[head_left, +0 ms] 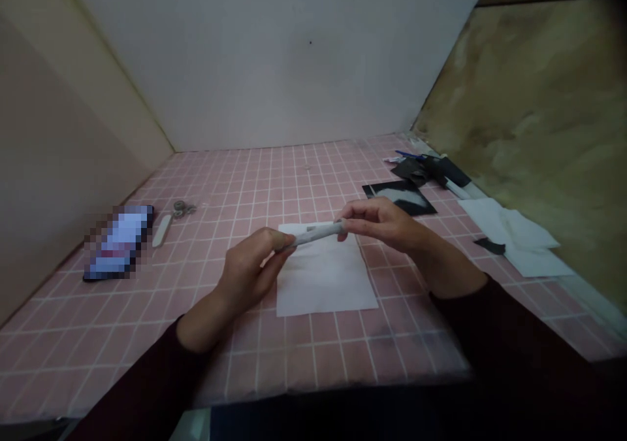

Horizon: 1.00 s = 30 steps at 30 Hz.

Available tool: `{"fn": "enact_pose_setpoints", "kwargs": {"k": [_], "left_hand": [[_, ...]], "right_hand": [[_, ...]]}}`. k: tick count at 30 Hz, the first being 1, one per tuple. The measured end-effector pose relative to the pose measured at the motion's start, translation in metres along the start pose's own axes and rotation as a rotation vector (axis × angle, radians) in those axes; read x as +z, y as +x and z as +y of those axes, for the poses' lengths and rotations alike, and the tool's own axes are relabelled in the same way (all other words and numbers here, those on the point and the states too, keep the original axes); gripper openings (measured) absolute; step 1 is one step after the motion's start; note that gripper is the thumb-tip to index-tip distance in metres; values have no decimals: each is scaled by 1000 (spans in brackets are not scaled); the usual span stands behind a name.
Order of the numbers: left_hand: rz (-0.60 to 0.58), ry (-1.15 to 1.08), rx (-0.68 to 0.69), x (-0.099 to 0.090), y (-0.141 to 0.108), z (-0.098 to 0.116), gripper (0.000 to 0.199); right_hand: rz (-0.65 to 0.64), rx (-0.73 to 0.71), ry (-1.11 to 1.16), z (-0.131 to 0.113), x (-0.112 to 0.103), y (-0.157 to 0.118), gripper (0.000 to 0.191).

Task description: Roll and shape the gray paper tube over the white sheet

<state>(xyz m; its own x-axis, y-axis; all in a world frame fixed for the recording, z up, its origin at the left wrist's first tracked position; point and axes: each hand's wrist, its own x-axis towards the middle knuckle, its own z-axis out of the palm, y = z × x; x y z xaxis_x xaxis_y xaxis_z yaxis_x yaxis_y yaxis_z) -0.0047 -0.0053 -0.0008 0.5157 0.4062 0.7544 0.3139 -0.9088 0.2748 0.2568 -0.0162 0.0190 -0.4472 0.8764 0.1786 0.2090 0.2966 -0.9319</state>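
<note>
A slim, pale grey stick (318,233) is held between my two hands, slightly tilted with its right end higher. My left hand (255,258) grips its left end, thumb along the top. At the other end, the fingertips of my right hand (375,222) pinch the tip. Under the stick lies a white sheet of paper (328,281) on the table. A small greyish mark or piece (313,227) shows near the sheet's far edge, too small to name. What the stick is made of I cannot tell.
A pink checked tablecloth (235,193) covers the table. On the left lie a blurred-out phone (120,242), a white flat strip (162,230) and several small grey round pieces (181,209). To the right are a black sheet with white smears (401,197), dark scraps (414,170) and white papers (514,232).
</note>
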Motion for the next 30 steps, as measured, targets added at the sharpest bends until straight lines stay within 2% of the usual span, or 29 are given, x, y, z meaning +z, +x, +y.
{"fn": "enact_pose_setpoints", "kwargs": {"k": [2, 5, 10, 12, 14, 16, 18, 20, 23, 26, 30], "left_hand": [[-3, 1, 0, 0, 0, 0, 11], [-70, -41, 8, 0, -2, 0, 11], [-22, -34, -112, -2, -4, 0, 13], [-66, -117, -169, -2, -4, 1, 11], [-130, -275, -283, -1, -4, 3, 7], [-134, -482, -455, 1, -3, 3, 7], [-73, -668, -614, 2, -1, 2, 9], [-44, -810, -716, 3, 1, 0, 11], [-107, -995, -869, 7, 4, 0, 15], [-116, -1094, -1034, 8, 5, 3, 19], [-79, -1127, -1119, 12, 3, 5, 23]], "right_hand": [[-11, -4, -14, 1, 1, 0, 25], [-75, -18, -81, 2, 5, 0, 23], [51, -50, -88, 0, 5, -1, 23], [34, -79, -154, -1, 9, -1, 21], [-7, -116, -245, -2, 12, -1, 19], [5, -150, -309, -1, 11, -1, 17], [106, -179, -350, 0, 9, -1, 17], [160, -202, -378, 0, 9, -1, 16], [94, -267, -457, 0, 16, 0, 14], [87, -327, -558, 1, 20, 1, 14], [160, -352, -637, 4, 24, 2, 15]]}}
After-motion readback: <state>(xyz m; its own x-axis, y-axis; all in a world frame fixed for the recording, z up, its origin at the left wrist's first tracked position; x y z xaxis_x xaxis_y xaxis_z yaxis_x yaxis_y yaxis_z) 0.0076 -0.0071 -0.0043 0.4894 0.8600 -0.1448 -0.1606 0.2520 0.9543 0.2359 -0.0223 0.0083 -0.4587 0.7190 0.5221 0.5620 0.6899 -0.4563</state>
